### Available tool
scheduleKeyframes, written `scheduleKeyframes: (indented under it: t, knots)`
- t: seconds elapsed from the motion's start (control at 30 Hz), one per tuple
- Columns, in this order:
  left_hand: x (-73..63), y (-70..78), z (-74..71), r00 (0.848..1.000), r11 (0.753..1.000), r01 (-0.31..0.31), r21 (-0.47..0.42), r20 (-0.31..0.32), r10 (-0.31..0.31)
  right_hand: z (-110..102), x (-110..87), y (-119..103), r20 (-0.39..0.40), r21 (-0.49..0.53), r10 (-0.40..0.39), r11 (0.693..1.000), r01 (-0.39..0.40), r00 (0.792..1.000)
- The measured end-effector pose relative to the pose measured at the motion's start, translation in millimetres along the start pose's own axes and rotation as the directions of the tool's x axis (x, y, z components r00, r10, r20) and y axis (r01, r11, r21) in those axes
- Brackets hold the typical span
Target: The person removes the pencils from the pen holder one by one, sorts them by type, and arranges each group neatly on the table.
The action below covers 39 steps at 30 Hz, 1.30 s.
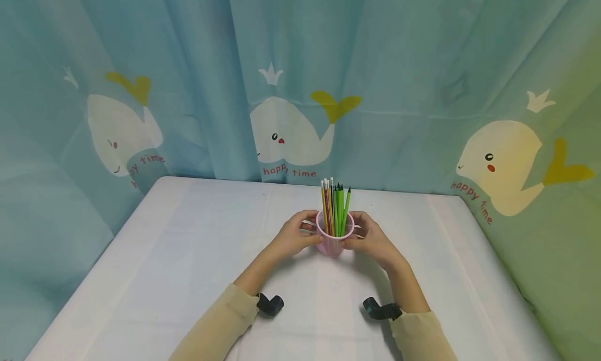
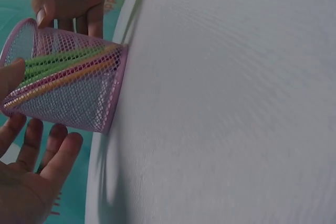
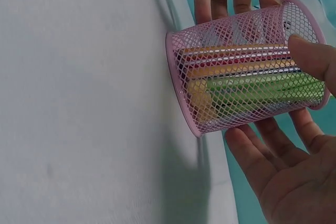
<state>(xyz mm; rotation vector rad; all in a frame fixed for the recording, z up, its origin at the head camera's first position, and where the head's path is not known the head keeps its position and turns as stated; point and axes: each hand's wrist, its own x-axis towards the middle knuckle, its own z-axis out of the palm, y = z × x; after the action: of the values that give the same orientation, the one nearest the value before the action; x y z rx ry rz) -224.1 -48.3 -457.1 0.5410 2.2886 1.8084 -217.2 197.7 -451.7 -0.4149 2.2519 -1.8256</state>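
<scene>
A pink mesh pencil cup (image 1: 329,247) stands upright at the far middle of the white table, its base close to the cloth. Inside it are several green pencils (image 1: 340,209) with dark tips up, and several striped pencils (image 1: 327,207) showing white ends. My left hand (image 1: 297,236) holds the cup's left side, thumb at the front and fingers spread behind. From the right, my right hand (image 1: 372,241) holds it the same way. In the left wrist view the pencils show through the mesh cup (image 2: 73,108); the right wrist view shows the cup (image 3: 236,72) between both hands.
The white table (image 1: 188,256) ends at the back against a blue-green curtain (image 1: 399,63) printed with whales. A dark wrist camera (image 1: 271,304) sits on the left wrist, another wrist camera (image 1: 381,309) on the right.
</scene>
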Motion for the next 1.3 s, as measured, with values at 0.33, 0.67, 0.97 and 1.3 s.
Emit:
scheduleKeyframes:
  t: [0.33,0.67,0.97,1.3]
  knots:
    - [-10.7,1.1,-13.5,0.997,0.999,0.007,-0.040,0.072,-0.005,13.8,0.0,-4.7,0.044,-0.005,-0.004,1.000,0.004,0.999]
    - [-18.8,-0.9,-27.8,0.993,1.000,-0.007,-0.023,0.122,0.009,25.5,0.9,-8.3,0.086,0.003,-0.013,1.000,0.013,0.996]
    - [-27.1,4.2,-40.9,0.983,1.000,0.011,0.002,0.181,-0.011,34.9,0.0,-12.5,0.130,0.012,-0.003,1.000,0.002,0.992]
    - [-32.9,0.1,-47.3,0.973,1.000,0.004,-0.006,0.233,-0.003,45.6,-0.6,-15.3,0.188,0.030,-0.027,0.999,0.022,0.982]
